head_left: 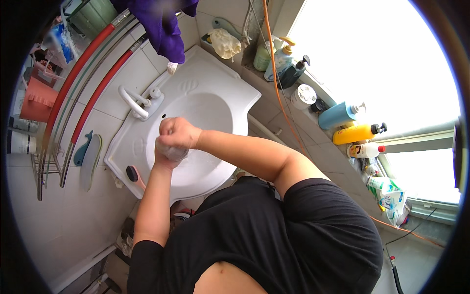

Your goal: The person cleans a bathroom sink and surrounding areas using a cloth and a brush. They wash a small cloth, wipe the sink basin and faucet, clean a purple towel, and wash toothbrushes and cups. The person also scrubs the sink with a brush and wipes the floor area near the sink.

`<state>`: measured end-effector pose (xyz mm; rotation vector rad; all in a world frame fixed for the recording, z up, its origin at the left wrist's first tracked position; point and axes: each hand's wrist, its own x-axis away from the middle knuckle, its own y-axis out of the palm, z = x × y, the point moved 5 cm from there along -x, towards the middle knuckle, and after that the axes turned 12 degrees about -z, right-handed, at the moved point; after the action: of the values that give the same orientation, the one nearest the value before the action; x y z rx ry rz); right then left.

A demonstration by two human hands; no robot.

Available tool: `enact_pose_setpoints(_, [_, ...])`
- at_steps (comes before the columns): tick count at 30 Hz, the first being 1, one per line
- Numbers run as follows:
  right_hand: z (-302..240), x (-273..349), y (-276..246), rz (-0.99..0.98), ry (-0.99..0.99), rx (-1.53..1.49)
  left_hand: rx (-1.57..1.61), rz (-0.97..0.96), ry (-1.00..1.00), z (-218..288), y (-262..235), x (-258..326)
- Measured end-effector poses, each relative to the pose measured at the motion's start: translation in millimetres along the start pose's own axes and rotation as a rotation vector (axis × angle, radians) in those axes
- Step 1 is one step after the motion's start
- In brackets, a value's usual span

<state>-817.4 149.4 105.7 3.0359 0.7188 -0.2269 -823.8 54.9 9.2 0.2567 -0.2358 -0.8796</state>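
Note:
Over the bowl of the white washbasin (208, 115), both hands meet around a clear, rounded vessel that looks like a cup (176, 153). My left hand (161, 158) is wrapped about its side from the left. Curled closed at the top of it is my right hand (179, 132), its forearm crossing from the right. What the right fingers grip is hidden. The white faucet (133, 102) stands behind the hands at the far left of the basin. A brush with a pink handle (135, 176) lies on the basin's left rim.
Red and metal towel rails (93, 98) cross the left wall, beside a pink container (38, 100). A purple cloth (164, 29) hangs above the basin. Pump bottles, including a blue bottle (338, 115) and a yellow bottle (356, 134), line the windowsill. An orange cable (276, 73) runs down the right.

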Motion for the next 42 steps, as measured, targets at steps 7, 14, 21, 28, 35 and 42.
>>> enact_pose_setpoints(7, [11.8,16.8,-14.0,-0.212,-0.214,0.233,0.936,-0.055,0.016,21.7,35.8,18.0])
enact_pose_setpoints(14, [70.0,66.5,-9.8,-0.513,0.472,-1.192,-0.413,0.344,0.266,51.5,9.9,39.5])
enact_pose_setpoints(21, [64.3,23.9,-6.5,0.300,0.483,-0.970,0.050,0.620,0.316,44.0,6.5,38.6])
enact_pose_setpoints(28, [-29.7,17.0,15.1,0.344,-0.346,0.504,0.765,0.385,0.080,44.6,1.3,22.8])
enact_pose_setpoints(35, [-51.7,29.9,61.6,0.053,-0.813,0.892,0.495,0.082,-0.418,57.1,-5.1,10.9])
enact_pose_setpoints(42, [0.9,51.7,79.5,-0.292,-1.025,1.094,-0.113,-0.014,-0.688,34.0,-13.2,-3.9])
